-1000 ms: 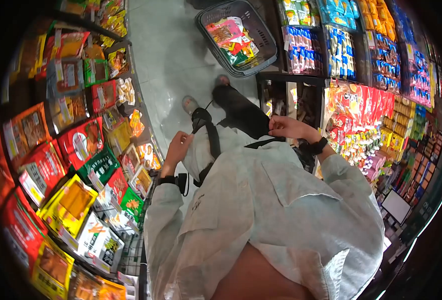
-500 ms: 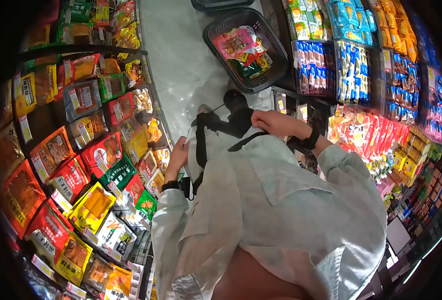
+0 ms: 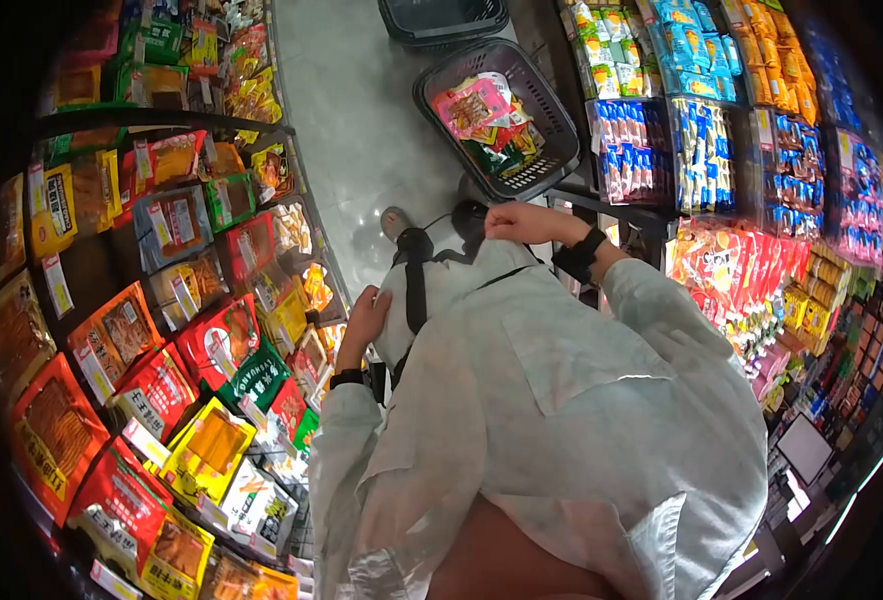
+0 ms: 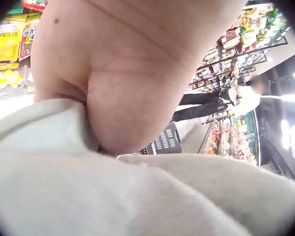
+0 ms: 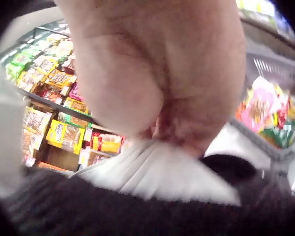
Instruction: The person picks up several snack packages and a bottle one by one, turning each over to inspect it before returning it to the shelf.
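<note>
A loose pale grey-green shirt point(image 3: 442, 390) hangs over the wearer's front. My right hand point(image 3: 522, 224) pinches its hem and holds it out in front; in the right wrist view the cloth point(image 5: 137, 169) fans out in creases below the fingers. At the shirt's other side, my left hand point(image 3: 366, 318) grips the front edge beside a black strap point(image 3: 417, 295). The left wrist view shows that hand point(image 4: 123, 83) close up, with a fold of shirt cloth point(image 4: 49, 123) tucked up against it; its fingertips are hidden.
A dark basket point(image 3: 554, 112) with snack packets stands on the floor ahead, a second basket point(image 3: 447, 32) behind it. Packet-filled shelves point(image 3: 187, 120) line the left; racks of small wrapped snacks point(image 3: 702, 150) line the right. Another person point(image 4: 243, 98) stands farther off.
The right hand has lifted and moved left and forward, pulling the hem with it. My left hand has shifted slightly right, and the view has turned a little.
</note>
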The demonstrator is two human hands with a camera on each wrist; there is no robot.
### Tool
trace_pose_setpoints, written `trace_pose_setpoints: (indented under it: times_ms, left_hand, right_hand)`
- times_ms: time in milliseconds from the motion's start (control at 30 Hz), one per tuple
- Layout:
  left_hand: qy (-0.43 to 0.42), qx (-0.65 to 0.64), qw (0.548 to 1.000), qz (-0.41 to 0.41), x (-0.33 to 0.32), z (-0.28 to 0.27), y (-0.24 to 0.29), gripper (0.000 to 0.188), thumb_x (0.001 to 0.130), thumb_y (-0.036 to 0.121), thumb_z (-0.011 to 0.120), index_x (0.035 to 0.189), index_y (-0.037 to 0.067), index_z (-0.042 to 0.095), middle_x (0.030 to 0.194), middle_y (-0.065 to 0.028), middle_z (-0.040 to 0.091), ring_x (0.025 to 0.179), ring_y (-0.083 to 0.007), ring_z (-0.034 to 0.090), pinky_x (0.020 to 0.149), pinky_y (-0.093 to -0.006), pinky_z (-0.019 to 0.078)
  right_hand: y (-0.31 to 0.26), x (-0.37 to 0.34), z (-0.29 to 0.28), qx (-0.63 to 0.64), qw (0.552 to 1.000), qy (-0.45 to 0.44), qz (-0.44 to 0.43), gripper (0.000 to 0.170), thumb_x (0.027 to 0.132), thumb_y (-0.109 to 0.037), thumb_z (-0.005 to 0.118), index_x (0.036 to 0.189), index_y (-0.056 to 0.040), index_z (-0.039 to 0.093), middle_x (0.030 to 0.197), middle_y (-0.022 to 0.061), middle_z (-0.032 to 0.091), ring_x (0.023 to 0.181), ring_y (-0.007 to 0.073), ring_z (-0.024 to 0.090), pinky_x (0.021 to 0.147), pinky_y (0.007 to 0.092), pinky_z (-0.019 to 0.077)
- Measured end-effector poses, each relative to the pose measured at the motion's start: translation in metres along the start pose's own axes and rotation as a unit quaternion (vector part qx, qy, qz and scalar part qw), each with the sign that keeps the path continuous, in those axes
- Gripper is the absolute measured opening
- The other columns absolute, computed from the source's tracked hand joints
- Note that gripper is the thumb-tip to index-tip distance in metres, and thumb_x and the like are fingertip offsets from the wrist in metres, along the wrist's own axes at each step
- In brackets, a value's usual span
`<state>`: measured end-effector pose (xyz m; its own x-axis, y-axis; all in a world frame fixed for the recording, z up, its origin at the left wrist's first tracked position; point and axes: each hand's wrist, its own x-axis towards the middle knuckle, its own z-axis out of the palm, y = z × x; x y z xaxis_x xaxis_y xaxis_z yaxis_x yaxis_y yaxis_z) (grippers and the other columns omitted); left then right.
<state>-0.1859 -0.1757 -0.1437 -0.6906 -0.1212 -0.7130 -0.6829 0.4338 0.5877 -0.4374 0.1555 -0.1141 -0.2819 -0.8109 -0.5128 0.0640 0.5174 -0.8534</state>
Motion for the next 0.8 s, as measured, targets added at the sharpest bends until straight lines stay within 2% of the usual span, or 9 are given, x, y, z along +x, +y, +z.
trace_pose_setpoints:
  times_ms: [133,200,267,367,467,500,600,633,800]
  left_hand:
    - [-0.031,-0.092,0.995,-0.025,0.010,-0.020,-0.013,0.040,0.093,0.038,0.064,0.098,-0.002,0.060,0.093,-0.0221,0.066,0.088,-0.0348,0.065,0.082,-0.0398,0.0497]
    - [-0.042,-0.078,0.995,-0.044,0.016,-0.033,-0.013,0.039,0.091,0.038,0.067,0.097,-0.001,0.061,0.094,-0.0219,0.067,0.089,-0.0344,0.066,0.082,-0.0400,0.0501]
    - [-0.040,-0.055,0.997,-0.032,0.027,-0.030,-0.032,0.037,0.089,0.037,0.069,0.097,0.001,0.062,0.094,-0.0213,0.067,0.089,-0.0335,0.066,0.081,-0.0399,0.0505]
    - [-0.008,0.017,0.999,0.029,0.070,-0.020,-0.106,0.031,0.087,0.032,0.070,0.098,0.004,0.063,0.084,-0.0179,0.068,0.084,-0.0313,0.068,0.078,-0.0392,0.0514]
    - [0.013,0.029,0.999,-0.004,0.071,-0.034,-0.097,0.027,0.087,0.030,0.068,0.099,0.006,0.064,0.076,-0.0155,0.067,0.079,-0.0305,0.068,0.075,-0.0397,0.0515]
    - [0.041,0.014,0.999,0.023,0.077,-0.031,-0.109,0.026,0.087,0.030,0.068,0.099,0.007,0.064,0.073,-0.0118,0.067,0.070,-0.0248,0.066,0.068,-0.0378,0.0511]
    - [0.044,-0.056,0.993,-0.096,0.078,-0.032,-0.100,0.025,0.087,0.029,0.068,0.100,0.008,0.064,0.072,-0.0092,0.065,0.063,-0.0188,0.063,0.062,-0.0350,0.0495]
    - [0.043,-0.129,0.982,-0.134,0.077,-0.029,-0.103,0.023,0.087,0.029,0.069,0.098,0.009,0.063,0.070,-0.0070,0.063,0.059,-0.0158,0.060,0.058,-0.0326,0.0475]
    - [0.066,-0.062,0.991,-0.100,0.045,0.000,-0.088,0.022,0.093,0.028,0.059,0.087,0.007,0.060,0.065,-0.0049,0.056,0.056,-0.0157,0.056,0.052,-0.0335,0.0451]
  right_hand:
    - [-0.004,-0.024,0.002,0.051,0.996,0.044,0.055,0.014,0.094,-0.016,0.065,0.101,-0.0041,0.062,0.087,-0.0006,0.064,0.081,0.0075,0.057,0.072,0.0266,0.0480]
    - [-0.003,-0.041,0.009,0.064,0.992,0.091,0.051,0.012,0.093,-0.013,0.065,0.101,-0.0036,0.062,0.089,-0.0002,0.065,0.083,0.0082,0.060,0.074,0.0269,0.0496]
    - [0.002,-0.056,0.016,0.071,0.978,0.144,0.130,0.011,0.093,-0.011,0.064,0.100,-0.0035,0.063,0.090,0.0013,0.066,0.085,0.0104,0.063,0.076,0.0281,0.0515]
    - [0.039,-0.073,0.027,0.098,0.960,0.189,0.181,0.011,0.094,-0.012,0.063,0.102,-0.0048,0.062,0.091,0.0011,0.067,0.084,0.0105,0.063,0.074,0.0275,0.0512]
    - [0.085,-0.078,0.032,0.184,0.932,0.240,0.202,0.014,0.094,-0.016,0.063,0.097,-0.0025,0.064,0.084,0.0030,0.067,0.077,0.0120,0.064,0.072,0.0283,0.0525]
    - [0.096,-0.079,0.030,0.178,0.929,0.239,0.220,0.016,0.094,-0.018,0.062,0.096,-0.0022,0.063,0.084,0.0032,0.066,0.075,0.0122,0.064,0.071,0.0278,0.0528]
    - [0.142,-0.072,0.023,0.147,0.925,0.229,0.264,0.016,0.095,-0.021,0.062,0.098,-0.0061,0.061,0.085,0.0008,0.066,0.073,0.0104,0.062,0.066,0.0271,0.0502]
    - [0.161,-0.070,0.022,0.138,0.926,0.238,0.259,0.019,0.093,-0.024,0.063,0.097,-0.0058,0.062,0.082,0.0015,0.066,0.071,0.0107,0.062,0.066,0.0272,0.0508]
    - [0.247,-0.028,0.002,0.106,0.922,0.204,0.311,0.019,0.091,-0.022,0.061,0.094,-0.0040,0.065,0.078,0.0052,0.069,0.069,0.0145,0.067,0.067,0.0295,0.0530]
